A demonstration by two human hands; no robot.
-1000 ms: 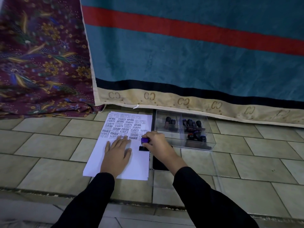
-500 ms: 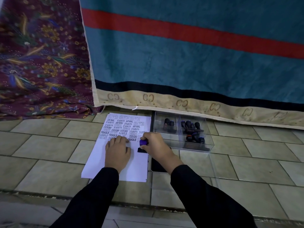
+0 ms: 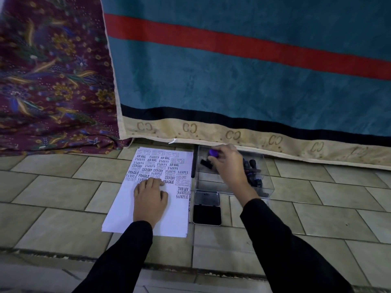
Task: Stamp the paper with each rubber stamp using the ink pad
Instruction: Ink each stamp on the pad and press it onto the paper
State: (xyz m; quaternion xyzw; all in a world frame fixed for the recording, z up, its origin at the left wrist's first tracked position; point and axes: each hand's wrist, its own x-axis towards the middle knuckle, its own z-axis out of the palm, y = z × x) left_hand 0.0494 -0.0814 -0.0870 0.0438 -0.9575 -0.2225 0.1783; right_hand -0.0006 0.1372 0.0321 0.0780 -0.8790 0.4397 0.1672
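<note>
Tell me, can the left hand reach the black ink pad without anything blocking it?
Probably yes. The left hand lies flat on the paper, and the open ink pad sits just past the paper's right edge with nothing between them. The right hand is over the clear box.

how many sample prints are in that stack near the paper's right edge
2: two SAMPLE prints stacked near the paper right edge, just below an upside-down AIR MAIL print. Nothing covers that spot.

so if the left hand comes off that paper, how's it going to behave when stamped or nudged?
Probably floppy and light: the paper looks like a thin sheet or two lying flat on the smooth tiles. It would likely slide when pushed, which may be why the left hand presses it flat. Lifted by one edge, it should sag.
</note>
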